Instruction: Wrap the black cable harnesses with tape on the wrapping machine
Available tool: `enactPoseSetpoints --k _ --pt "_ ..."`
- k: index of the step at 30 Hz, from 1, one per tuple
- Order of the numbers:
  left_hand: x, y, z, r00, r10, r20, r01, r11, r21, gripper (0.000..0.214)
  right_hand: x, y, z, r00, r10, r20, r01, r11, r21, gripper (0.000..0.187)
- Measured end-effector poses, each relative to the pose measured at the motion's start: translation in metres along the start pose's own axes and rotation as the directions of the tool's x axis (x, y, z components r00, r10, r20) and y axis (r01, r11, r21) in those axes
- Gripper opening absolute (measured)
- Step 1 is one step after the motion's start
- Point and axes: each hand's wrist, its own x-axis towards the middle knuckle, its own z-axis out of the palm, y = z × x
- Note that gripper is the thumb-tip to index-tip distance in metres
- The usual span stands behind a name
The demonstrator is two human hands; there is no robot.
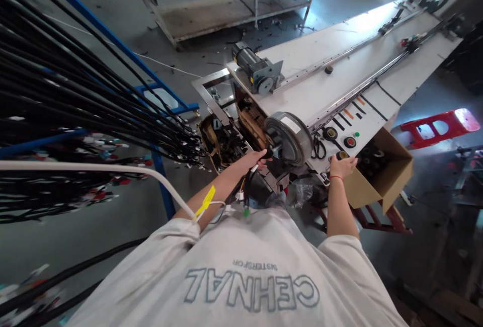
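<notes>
A long white machine bench (320, 85) runs away from me, with a round grey drum (289, 138) at its near end. My left hand (257, 158) is closed around a bundle of black cables (249, 188) just left of the drum. The cable ends, with white and green connectors, hang down near my chest. My right hand (342, 166) rests on the bench's near edge beside a small round dial (341, 155) and a red button (349, 142). Its fingers are curled over the edge, and I cannot see anything in them.
Many black cables (86, 100) hang on a blue rack (158, 95) at left. An open cardboard box (381, 176) holding tape rolls stands under the bench at right. A red stool (439, 126) stands further right. A grey motor (256, 70) sits on the bench. A metal shelf (226, 10) stands behind.
</notes>
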Motion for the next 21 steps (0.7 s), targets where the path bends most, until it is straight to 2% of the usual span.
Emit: enactPoseSetpoints --k 2,3,4,5,6,8,9,10,12,13,15,17,19,21 --pt "0.001 -0.001 0.0 0.995 0.095 -0.021 -0.092 0.99 0.109 0.038 0.003 -0.031 -0.008 0.977 -0.214 -0.009 0.214 0.976 0.047 0.064" --pt "0.002 -0.001 0.0 0.989 0.148 -0.012 -0.144 0.976 0.164 0.039 0.004 -0.052 -0.011 0.949 -0.313 0.047 0.305 0.944 0.124 0.056" --pt "0.004 0.001 0.0 0.982 0.188 0.017 -0.187 0.956 0.225 0.04 0.004 -0.076 -0.012 0.903 -0.406 0.139 0.37 0.901 0.225 0.049" --pt "0.005 0.003 0.001 0.976 0.212 0.058 -0.219 0.93 0.295 0.042 0.004 -0.102 -0.011 0.835 -0.488 0.255 0.401 0.856 0.327 0.044" --pt "0.006 0.007 0.004 0.971 0.222 0.093 -0.241 0.9 0.364 0.043 0.002 -0.129 -0.008 0.747 -0.55 0.374 0.4 0.821 0.407 0.042" --pt "0.004 0.017 0.011 0.964 0.226 0.143 -0.267 0.838 0.475 0.043 -0.005 -0.183 -0.002 0.571 -0.594 0.566 0.381 0.803 0.458 0.044" --pt "0.002 0.023 0.016 0.954 0.251 0.165 -0.3 0.794 0.529 0.042 -0.012 -0.208 0.001 0.503 -0.584 0.637 0.389 0.811 0.437 0.043" --pt "-0.002 0.029 0.021 0.939 0.292 0.18 -0.341 0.745 0.573 0.04 -0.02 -0.229 0.003 0.461 -0.562 0.687 0.403 0.822 0.403 0.04" --pt "-0.01 0.04 0.03 0.888 0.414 0.2 -0.432 0.601 0.672 0.035 -0.037 -0.257 0.002 0.419 -0.53 0.737 0.435 0.83 0.349 0.03" --pt "-0.012 0.045 0.035 0.867 0.466 0.173 -0.44 0.558 0.703 0.031 -0.044 -0.263 0.001 0.423 -0.523 0.74 0.435 0.834 0.34 0.024" --pt "-0.013 0.052 0.041 0.839 0.534 0.105 -0.399 0.474 0.785 0.025 -0.048 -0.262 0.001 0.371 -0.578 0.727 0.479 0.79 0.383 0.023" --pt "-0.008 0.055 0.047 0.851 0.51 0.128 -0.257 0.192 0.947 0.037 -0.042 -0.245 0.002 0.401 -0.598 0.694 0.439 0.79 0.427 0.034" --pt "-0.001 0.051 0.053 0.863 0.489 0.127 -0.132 -0.025 0.991 0.051 -0.032 -0.216 0.0 0.418 -0.65 0.635 0.38 0.76 0.527 0.037" --pt "0.003 0.043 0.058 0.837 0.532 0.127 -0.065 -0.133 0.989 0.057 -0.027 -0.179 -0.007 0.454 -0.683 0.573 0.299 0.722 0.624 0.04"
